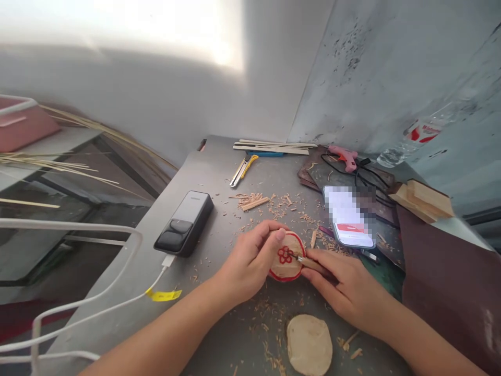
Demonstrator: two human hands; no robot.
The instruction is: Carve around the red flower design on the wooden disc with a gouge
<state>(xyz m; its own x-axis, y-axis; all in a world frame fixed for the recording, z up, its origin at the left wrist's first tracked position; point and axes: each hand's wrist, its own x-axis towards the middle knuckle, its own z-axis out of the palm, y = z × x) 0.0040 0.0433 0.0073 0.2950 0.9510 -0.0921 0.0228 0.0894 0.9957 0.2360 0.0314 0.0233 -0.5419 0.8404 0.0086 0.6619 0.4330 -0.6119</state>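
At centre, a wood disc (287, 269) is held between the left hand (250, 258) and the right hand (346, 284). A second disc (309, 344) is placed at lower centre. A power bank (186, 222) is set left of centre, a phone (350, 216) right of centre. Above the discs, a knife (243, 171) is laid below sticks (274, 146) on the table (164, 271).
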